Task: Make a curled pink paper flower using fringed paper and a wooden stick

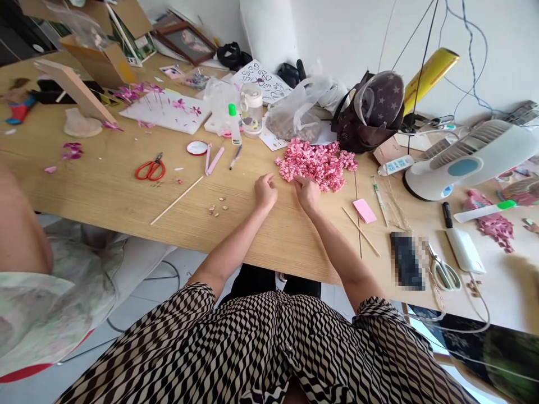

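Observation:
A heap of small pink ruffled pieces (314, 160), like folded petals or ribbon, lies on the wooden table in front of me. At the near left edge of this heap, my right hand (308, 195) has its fingers bent together and touching the pink pieces. Whatever sits between those fingertips is too small to make out. My left hand (266, 192) rests just left of the heap, its fingers curled in towards the thumb. Its fingertips are partly hidden, and I cannot make out anything in them.
Red-handled scissors (150, 167), a thin stick (177, 200) and a glue bottle (234, 126) lie or stand to the left. A fan (471, 160), pink paper (364, 211), a phone (407, 261) and pale scissors (444, 272) are on the right. Another person's arm (21, 224) is at far left.

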Demonstrator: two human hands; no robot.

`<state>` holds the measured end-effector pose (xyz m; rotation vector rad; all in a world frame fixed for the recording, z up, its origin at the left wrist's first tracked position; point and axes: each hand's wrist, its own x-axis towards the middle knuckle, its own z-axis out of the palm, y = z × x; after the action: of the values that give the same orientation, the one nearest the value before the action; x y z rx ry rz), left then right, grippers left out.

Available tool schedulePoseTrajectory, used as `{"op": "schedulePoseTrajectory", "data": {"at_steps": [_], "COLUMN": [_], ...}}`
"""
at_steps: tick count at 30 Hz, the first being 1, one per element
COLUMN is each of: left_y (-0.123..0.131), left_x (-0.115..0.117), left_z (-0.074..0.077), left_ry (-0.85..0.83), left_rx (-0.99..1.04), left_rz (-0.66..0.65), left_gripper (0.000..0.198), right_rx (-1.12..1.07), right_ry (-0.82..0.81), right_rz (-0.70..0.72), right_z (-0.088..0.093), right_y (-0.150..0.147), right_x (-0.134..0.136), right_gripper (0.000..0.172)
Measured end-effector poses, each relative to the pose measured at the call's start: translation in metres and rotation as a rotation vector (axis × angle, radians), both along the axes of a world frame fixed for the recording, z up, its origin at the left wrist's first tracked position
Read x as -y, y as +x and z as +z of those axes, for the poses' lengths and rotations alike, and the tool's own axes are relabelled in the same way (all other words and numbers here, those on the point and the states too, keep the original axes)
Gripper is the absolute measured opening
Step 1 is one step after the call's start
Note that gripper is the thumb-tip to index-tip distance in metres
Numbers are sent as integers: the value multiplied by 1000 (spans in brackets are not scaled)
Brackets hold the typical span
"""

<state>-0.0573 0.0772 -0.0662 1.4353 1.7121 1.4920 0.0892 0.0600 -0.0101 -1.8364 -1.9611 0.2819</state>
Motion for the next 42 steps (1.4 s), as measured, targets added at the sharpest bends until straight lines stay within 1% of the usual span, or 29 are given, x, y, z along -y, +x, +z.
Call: {"op": "schedulePoseTrajectory", "data": {"at_steps": [4,11,15,17,19,20,22,24,26,29,33,35,37,42], "left_y": [4,10,9,8,7,7,7,6,6,4,4,4,2,0], "left_x": [7,13,15,15,15,15,15,15,14,13,14,15,16,17], "left_z": [0,3,5,8,9,10,10,10,9,9,9,10,10,11], "left_ry": [-9,-7,-18,-7,1,0,-13,-24,-23,1,-6,12,42,95], "left_rx": [-175,-389,-449,-474,-519,-543,-576,-577,-575,-570,-548,-503,-448,-343], "left_rz": [-111,-252,-261,-256,-276,-293,-322,-320,-305,-312,-333,-267,-209,-166], "left_gripper": [38,42,37,43,51,52,45,39,42,53,46,44,41,37], "right_rx": [-46,-137,-182,-198,-208,-210,-209,-198,-172,-98,47,121,178,264], "right_ry": [24,16,29,43,57,63,74,83,90,106,114,99,61,-59], "right_rz": [-61,-30,-60,-89,-121,-136,-162,-189,-225,-298,-390,-409,-395,-405], "right_z": [-3,-9,-10,-9,-7,-7,-6,-6,-7,-6,1,5,7,0], "right_y": [14,36,55,65,76,81,90,100,111,130,162,175,185,191], "right_x": [19,60,84,95,105,110,120,129,135,138,131,125,118,104], "right_gripper": [35,35,37,38,39,39,39,39,40,39,37,36,34,31]}}
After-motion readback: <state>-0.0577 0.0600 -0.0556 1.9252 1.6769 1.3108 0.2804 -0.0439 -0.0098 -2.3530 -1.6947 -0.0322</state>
